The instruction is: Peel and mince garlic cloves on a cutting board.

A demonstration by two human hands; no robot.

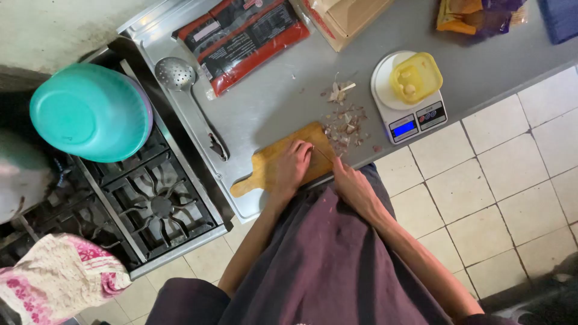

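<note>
Left hand (293, 165) flat-curled on the wooden cutting board (260, 171) at the near edge of the steel counter (283, 102), fingertips bent down over something small and pale, probably a garlic clove (312, 148); too small and too covered to tell whether pinched or merely pinned. Right hand (352, 183) clenched around the handle of a knife (323, 155), thin blade angled across the board's right end toward the left fingertips. Just beyond the board, a scatter of papery garlic skins (348, 123). Further right, near the same edge, a white kitchen scale (409, 99) carrying a yellow container (415, 77) with a few peeled cloves inside. Toward the counter's far left corner, a perforated metal skimmer (180, 78) beside red-and-black packets (241, 36). Left of the counter, a gas stove (156, 204) with an upturned teal bowl (90, 111) on it. Likely handling of the clove: light, firm but small and rounded, prone to roll or skid once peeled and damp; best held at its back end with fingertips tucked away from the blade. Board stiff and steady, easily taken by its handle.
</note>
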